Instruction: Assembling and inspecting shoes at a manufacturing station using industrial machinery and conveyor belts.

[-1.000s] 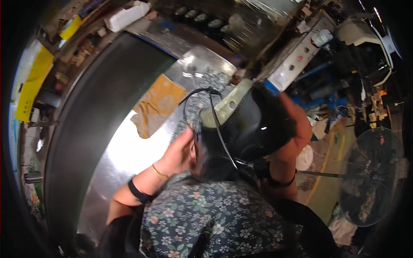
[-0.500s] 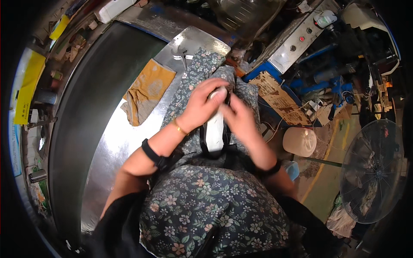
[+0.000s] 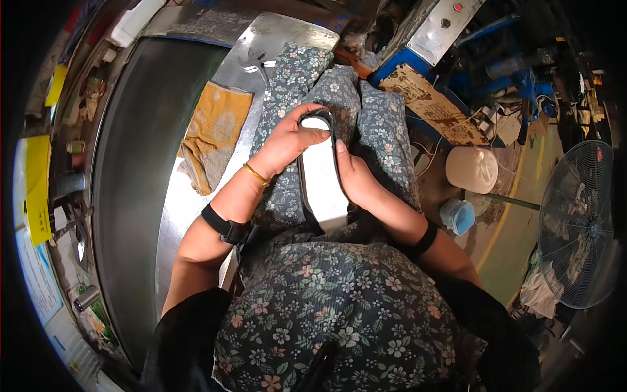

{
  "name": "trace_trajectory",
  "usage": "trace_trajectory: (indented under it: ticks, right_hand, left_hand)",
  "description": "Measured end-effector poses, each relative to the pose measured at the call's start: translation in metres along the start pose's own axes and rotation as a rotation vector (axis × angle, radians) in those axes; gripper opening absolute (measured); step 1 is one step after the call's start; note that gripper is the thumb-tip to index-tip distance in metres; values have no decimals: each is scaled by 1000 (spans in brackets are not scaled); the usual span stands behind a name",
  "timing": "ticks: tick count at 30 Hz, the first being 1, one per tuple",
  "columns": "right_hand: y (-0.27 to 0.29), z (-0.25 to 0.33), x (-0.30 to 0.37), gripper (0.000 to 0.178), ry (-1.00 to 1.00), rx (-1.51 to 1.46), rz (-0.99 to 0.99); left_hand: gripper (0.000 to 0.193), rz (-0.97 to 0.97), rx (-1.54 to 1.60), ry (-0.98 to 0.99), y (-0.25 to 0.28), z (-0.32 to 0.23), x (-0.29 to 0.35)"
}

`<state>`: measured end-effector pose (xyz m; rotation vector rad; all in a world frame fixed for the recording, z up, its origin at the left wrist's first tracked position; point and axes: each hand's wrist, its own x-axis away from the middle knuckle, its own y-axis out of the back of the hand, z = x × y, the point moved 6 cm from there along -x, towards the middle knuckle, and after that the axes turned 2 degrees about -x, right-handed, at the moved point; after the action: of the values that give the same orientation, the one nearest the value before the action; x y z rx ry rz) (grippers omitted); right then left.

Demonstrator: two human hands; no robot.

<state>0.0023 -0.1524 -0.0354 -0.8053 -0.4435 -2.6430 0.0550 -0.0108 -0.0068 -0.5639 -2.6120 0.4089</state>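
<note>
A black shoe upper (image 3: 302, 189) lies sole-side up over my lap, with a long white sole-shaped face (image 3: 321, 171) showing. My left hand (image 3: 287, 140) is wrapped round the far end from the left, its thumb pressing on the white face near the black rim. My right hand (image 3: 358, 175) holds the right side, thumb up along the edge; its fingers are mostly hidden underneath. Beneath the shoe, dark floral cloth (image 3: 385, 140) covers my legs. To the left, an orange-brown and grey cloth (image 3: 221, 124) lies on the metal table (image 3: 196, 219), with metal pliers (image 3: 260, 64) farther back.
A dark belt (image 3: 140, 163) runs along the left side. At the far right stand a blue machine with a metal control box (image 3: 441, 29), a rusty board (image 3: 428, 101), a pale plastic jug (image 3: 471, 170), a light-blue container (image 3: 457, 217) and a large fan (image 3: 581, 225).
My hands, blurred and close together at the shoe's far end before, are now apart on its two sides. More of the white face shows. The view has shifted.
</note>
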Motion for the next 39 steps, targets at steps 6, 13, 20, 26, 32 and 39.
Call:
trace_trajectory:
  ticks: [6,13,20,26,32,39]
  right_hand:
    - [3,81,10,38,470,1034,-447]
    - [2,-2,36,67,375,83,23]
    - [-8,31,13,72,315,-36,-16]
    - [-21,34,18,75,224,-200,-26]
    - [-14,10,22,67,395,-220,-57]
    - [72,27,-67,69,-148,-309,47]
  left_hand:
    - [48,-32,-130,-37,0,-19,-18]
    - [52,33,-182,46,-9,-8,-13]
    - [45,-643,-992,103,-1,-10,35]
    - [39,-200,-1712,-125,1,-29,34]
    - [64,-293,-1269,139,-21,0,68]
    - [83,-90,-886,407,11,-35,5]
